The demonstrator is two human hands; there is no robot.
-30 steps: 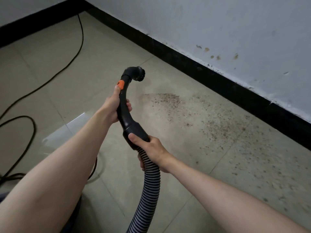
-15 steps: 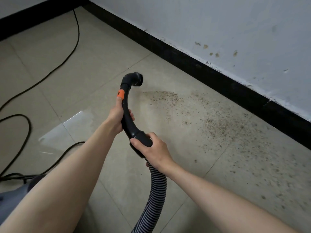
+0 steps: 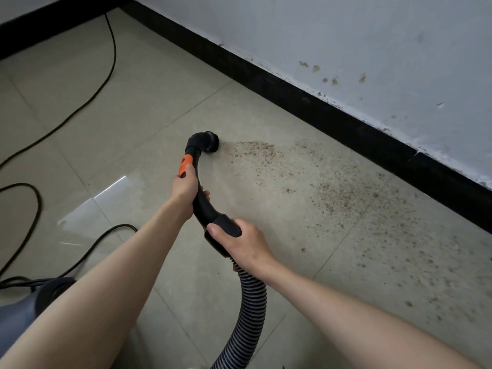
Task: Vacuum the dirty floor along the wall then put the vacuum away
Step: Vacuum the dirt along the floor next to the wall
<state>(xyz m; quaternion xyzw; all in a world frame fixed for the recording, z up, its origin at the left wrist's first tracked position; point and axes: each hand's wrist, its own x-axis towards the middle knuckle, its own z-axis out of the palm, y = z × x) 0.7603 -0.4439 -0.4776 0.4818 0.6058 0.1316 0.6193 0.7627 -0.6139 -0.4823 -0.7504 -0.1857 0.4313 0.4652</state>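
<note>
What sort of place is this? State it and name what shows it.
Probably a bare indoor room, seen at its corner. Beige tiled floor meets a scuffed white wall with a black baseboard. Brown crumbs lie along the wall, and a power cord trails across the tiles.

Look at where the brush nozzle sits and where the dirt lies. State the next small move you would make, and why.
Probably sweep the nozzle rightward into the dirt. The brush sits at the patch's near edge, and the crumbs spread from there to the right along the baseboard. The left hand and right hand both grip the handle, so a short push should do.
</note>
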